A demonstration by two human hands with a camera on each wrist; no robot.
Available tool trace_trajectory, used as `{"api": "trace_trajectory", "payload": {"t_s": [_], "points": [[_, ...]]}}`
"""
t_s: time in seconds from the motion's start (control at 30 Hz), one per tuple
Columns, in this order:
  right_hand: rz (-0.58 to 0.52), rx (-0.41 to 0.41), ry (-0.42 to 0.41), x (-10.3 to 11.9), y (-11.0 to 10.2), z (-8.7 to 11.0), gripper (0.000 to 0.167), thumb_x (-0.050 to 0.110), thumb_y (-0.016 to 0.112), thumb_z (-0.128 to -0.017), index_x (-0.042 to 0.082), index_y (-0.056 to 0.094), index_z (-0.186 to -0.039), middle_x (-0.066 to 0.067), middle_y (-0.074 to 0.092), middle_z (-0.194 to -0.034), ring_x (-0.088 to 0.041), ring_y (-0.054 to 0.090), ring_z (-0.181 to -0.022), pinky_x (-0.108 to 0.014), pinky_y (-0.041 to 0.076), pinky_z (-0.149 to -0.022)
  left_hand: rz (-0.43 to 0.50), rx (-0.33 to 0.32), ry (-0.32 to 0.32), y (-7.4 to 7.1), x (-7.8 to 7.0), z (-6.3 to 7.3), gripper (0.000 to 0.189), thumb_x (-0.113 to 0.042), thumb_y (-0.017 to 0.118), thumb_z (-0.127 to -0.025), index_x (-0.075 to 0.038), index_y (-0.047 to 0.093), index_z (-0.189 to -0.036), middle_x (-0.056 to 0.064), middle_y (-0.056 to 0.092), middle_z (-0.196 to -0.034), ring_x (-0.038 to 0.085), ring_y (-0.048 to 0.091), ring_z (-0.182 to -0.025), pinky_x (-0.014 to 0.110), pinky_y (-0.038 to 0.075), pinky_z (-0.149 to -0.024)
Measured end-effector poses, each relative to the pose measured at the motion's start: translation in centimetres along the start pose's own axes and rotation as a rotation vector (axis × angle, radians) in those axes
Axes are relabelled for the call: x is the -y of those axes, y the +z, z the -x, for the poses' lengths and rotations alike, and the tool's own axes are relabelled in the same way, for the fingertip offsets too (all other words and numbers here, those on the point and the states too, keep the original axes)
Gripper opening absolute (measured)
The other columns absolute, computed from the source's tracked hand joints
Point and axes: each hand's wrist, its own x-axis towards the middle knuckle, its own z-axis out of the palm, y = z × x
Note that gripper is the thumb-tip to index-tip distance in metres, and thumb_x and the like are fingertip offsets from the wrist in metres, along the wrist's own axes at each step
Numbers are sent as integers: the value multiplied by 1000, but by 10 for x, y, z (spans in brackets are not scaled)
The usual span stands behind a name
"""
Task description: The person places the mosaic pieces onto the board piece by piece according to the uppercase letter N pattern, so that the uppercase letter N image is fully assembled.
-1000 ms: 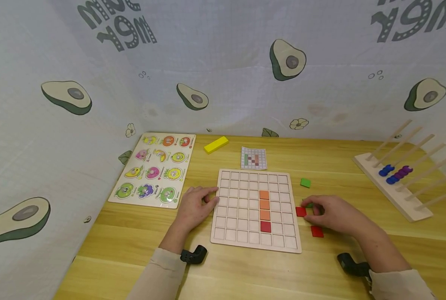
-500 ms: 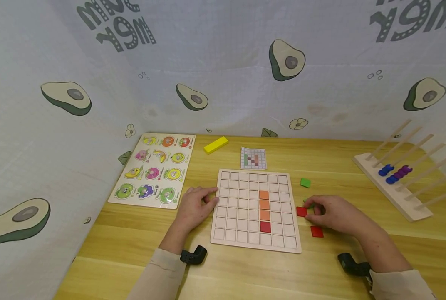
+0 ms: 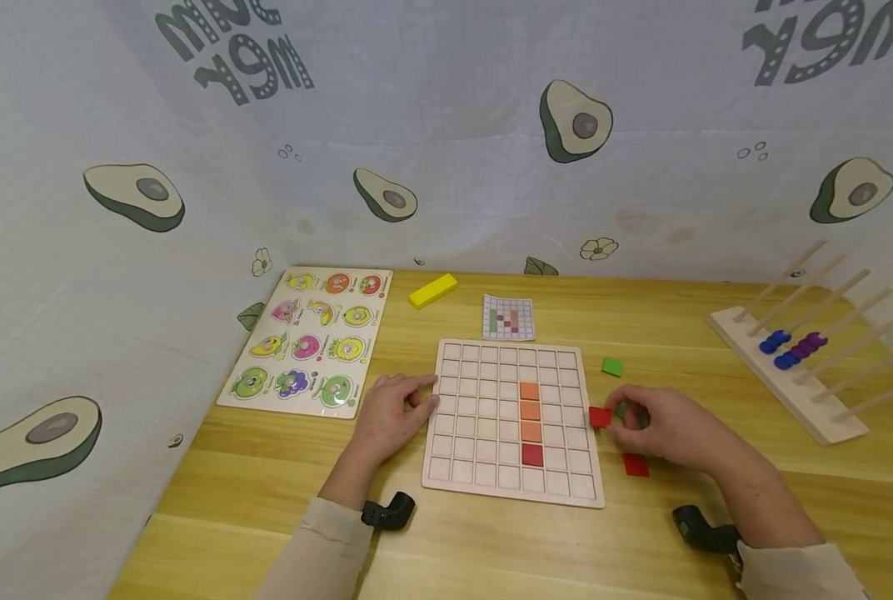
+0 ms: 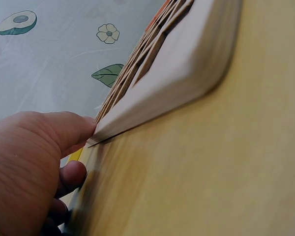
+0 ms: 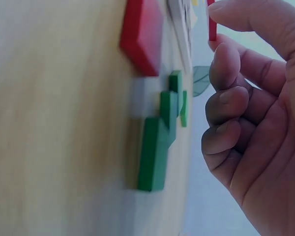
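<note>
A pale wooden grid board [image 3: 476, 489] lies flat on the table, with three orange tiles [image 3: 531, 411] and one dark red tile [image 3: 532, 455] in one column. My left hand [image 3: 391, 414] rests at the board's left edge, fingertips touching it. Between thumb and index finger, my right hand [image 3: 660, 423] pinches a red square tile [image 3: 600, 417], held just off the table by the board's right edge. Another red tile [image 3: 636, 465] lies below that hand. Several green tiles [image 5: 153, 152] sit on the table beneath it, mostly hidden from the head view.
A printed pattern card [image 3: 509, 318] lies behind the board, near a yellow block [image 3: 433, 291]. To the left is a fruit puzzle board [image 3: 270, 400]. A wooden peg stand [image 3: 791, 392] with blue and purple beads occupies the right. One green tile [image 3: 612, 367] lies apart.
The red tile has come up slightly off the table in my right hand, moving a little toward the board. My left hand stays where it was.
</note>
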Motion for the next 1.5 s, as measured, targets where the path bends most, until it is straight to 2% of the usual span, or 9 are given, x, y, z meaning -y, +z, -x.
{"api": "trace_trajectory", "payload": {"t_s": [0.27,0.4,0.87,1.17,1.5], "points": [[24,-69,-94,22,-1,1,25,23,77,-88,15,64,-108,3,54,-79,-11,48,-69,-24,40,-59,-6,-4,-1,0,1,-1,29,-33,72,-95,-23,76,-122,-11,57,-75,10,44,-74,26,35,-70],[2,-85,-113,34,2,0,25,22,79,-87,15,65,-107,4,54,-78,-10,49,-69,-23,42,-59,-4,-5,3,0,1,-1,29,-32,73,-95,-22,76,-122,-11,57,-74,10,44,-73,27,35,-71],[-101,-19,-127,60,23,-14,25,22,78,-88,15,65,-108,3,56,-76,-12,50,-66,-23,40,-56,-15,3,-4,0,3,-1,30,-33,72,-95,-22,75,-123,-11,57,-75,11,43,-74,27,35,-70],[-77,-42,-235,63,38,-21,18,16,76,-88,16,64,-102,9,54,-73,-4,46,-62,-21,40,-56,-20,-3,-5,0,1,-1,30,-32,73,-94,-22,76,-122,-10,57,-74,11,44,-75,27,36,-72],[-29,-44,-200,76,48,-28,16,19,77,-87,19,65,-98,7,51,-69,-8,46,-62,-23,38,-57,-19,0,-5,1,1,-1,31,-33,73,-94,-22,76,-123,-10,57,-74,11,45,-75,28,36,-72]]}}
